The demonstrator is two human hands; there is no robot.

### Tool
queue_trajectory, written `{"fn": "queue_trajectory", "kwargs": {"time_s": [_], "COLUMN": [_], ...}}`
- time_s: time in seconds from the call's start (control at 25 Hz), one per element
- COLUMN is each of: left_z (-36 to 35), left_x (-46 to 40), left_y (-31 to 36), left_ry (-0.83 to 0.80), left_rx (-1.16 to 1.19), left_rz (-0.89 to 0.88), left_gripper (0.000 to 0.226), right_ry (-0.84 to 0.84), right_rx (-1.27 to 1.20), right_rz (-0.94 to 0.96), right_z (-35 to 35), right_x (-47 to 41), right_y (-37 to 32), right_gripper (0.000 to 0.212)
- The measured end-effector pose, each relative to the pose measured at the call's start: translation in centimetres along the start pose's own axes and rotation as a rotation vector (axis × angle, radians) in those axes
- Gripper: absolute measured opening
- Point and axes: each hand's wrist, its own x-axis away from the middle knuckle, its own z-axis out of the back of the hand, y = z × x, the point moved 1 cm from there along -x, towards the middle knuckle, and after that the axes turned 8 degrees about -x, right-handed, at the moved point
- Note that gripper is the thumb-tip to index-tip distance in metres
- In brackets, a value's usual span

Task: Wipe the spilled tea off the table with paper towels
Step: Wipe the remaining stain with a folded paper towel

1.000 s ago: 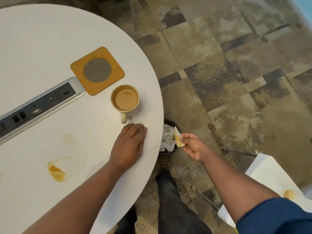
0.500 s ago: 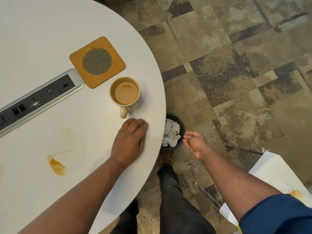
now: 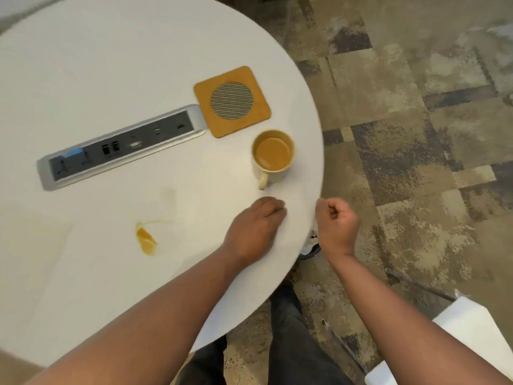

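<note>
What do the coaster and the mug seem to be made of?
Coaster: probably cork or wood fibre, matte; it is flat and tan with rounded corners, around a grey ribbed round centre, perhaps metal or fabric.
Mug: probably glazed ceramic; cream, thick-walled, with a smooth rim and a moulded handle.

Office or meeting room, likely: round white counter (image 3: 111,65) with built-in power and data port strip (image 3: 122,147), patchwork commercial carpet tiles (image 3: 416,120) underfoot.

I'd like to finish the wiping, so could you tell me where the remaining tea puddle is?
In the head view, the tea puddle lies on the white table, left of the left hand and nearer the person than the power strip.
</note>
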Motion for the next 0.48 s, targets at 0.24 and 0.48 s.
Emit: {"fn": "queue_trajectory", "kwargs": {"time_s": [0.24,0.48], "left_z": [3.9,9.9], "left_x": [4.7,15.8], "left_y": [-3.3,-12.8], "left_ry": [0.02,0.354], "left_rx": [0.018,-0.151], "left_rz": [0.111,0.7], "left_gripper": [0.026,0.03], "right_ry": [-0.356,-0.567], "right_rx": [0.378,0.46], "right_rz": [0.415,0.409], "right_z": [-7.4,-18.0], "right_x": [4.8,7.5], "right_y": [-3.8,-7.1], "right_gripper": [0.022,0.037]}}
